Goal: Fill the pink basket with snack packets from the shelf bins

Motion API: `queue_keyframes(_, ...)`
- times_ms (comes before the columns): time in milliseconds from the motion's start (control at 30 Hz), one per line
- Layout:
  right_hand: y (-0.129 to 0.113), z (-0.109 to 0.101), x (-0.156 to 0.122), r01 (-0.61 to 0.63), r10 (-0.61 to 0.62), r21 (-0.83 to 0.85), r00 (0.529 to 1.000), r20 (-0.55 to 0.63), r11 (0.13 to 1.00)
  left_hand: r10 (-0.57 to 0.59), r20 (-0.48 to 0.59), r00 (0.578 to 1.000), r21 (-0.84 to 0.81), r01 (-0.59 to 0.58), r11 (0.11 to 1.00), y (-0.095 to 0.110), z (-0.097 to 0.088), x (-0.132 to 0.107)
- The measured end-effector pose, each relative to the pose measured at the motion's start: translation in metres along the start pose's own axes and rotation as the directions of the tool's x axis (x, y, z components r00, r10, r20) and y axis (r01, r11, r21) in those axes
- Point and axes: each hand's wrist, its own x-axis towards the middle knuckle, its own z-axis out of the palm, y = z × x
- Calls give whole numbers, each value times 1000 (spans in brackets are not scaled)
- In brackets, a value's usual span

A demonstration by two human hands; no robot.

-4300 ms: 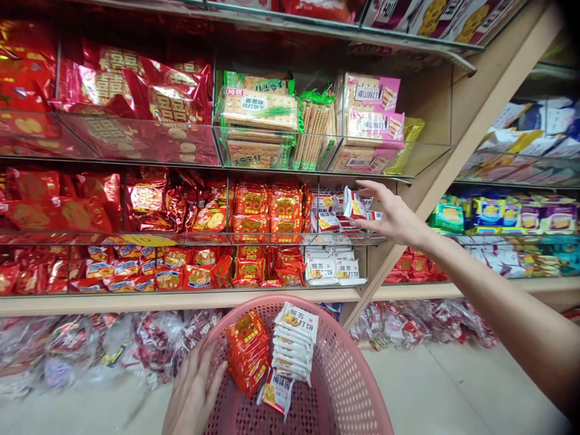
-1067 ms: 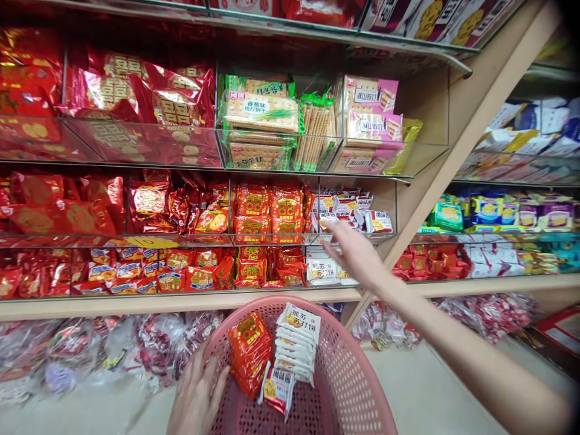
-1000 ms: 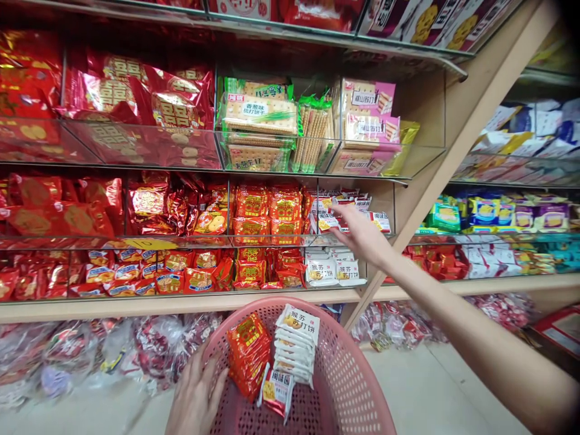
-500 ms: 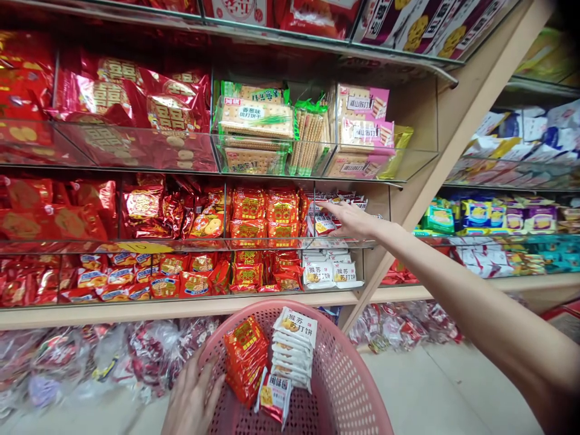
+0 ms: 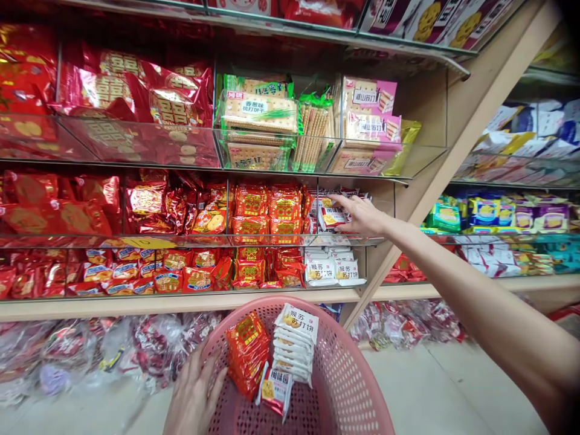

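My left hand (image 5: 194,389) curls over the left rim of a pink plastic basket (image 5: 362,380), its thumb hidden. Inside the basket stand a stack of red biscuit packets (image 5: 248,353) and a stack of white cracker packets (image 5: 295,344). A single white-and-red biscuit packet (image 5: 275,389) leans in front of them. My right hand (image 5: 357,214) reaches into the right end of the middle shelf. Its thumb and fingers close around a white-and-red biscuit packet (image 5: 333,216) like the one in the basket. More such packets lie behind it, partly hidden by the hand.
Clear dividers and a glass front edge (image 5: 272,240) bound the shelf compartments. Red biscuit packets (image 5: 285,211) fill the compartment to the left. White cracker packets (image 5: 335,270) lie on the shelf below. A slanted wooden panel (image 5: 435,205) stands right. Bagged goods (image 5: 154,350) sit under the shelves.
My right hand has come down slightly and its fingers have closed on a white-and-red biscuit packet, which is tilted up. My left hand has stayed at the basket's rim. The view has shifted slightly.
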Motion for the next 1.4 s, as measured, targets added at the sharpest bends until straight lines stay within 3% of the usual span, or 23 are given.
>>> queue_keyframes(167,1,-18,-30,0,15,71,977,-215,997,-19,21,1000,-50,21,999,8,-11,3)
queue_keyframes(267,-21,-20,-62,13,14,103,966,-260,995,-21,22,1000,-53,22,998,11,-15,4)
queue_keyframes(333,-46,-10,-85,42,-8,139,971,-237,989,-17,23,1000,-53,19,998,13,-15,4)
queue_keyframes(433,-94,22,-118,36,-3,236,991,-137,971,-5,23,1000,-58,6,998,14,-16,4)
queue_keyframes(600,-173,95,-156,-21,-9,391,997,74,920,-2,41,999,-62,5,998,14,-17,5)
queue_keyframes(767,-223,149,-169,-15,-75,363,970,231,932,-10,49,999,-44,12,999,15,-19,5)
queue_keyframes(933,-242,173,-167,33,-112,254,946,303,967,-13,47,999,-33,14,999,15,-18,3)
queue_keyframes(1400,-252,206,-170,56,-89,175,978,189,983,-29,34,999,-55,31,998,15,-18,5)
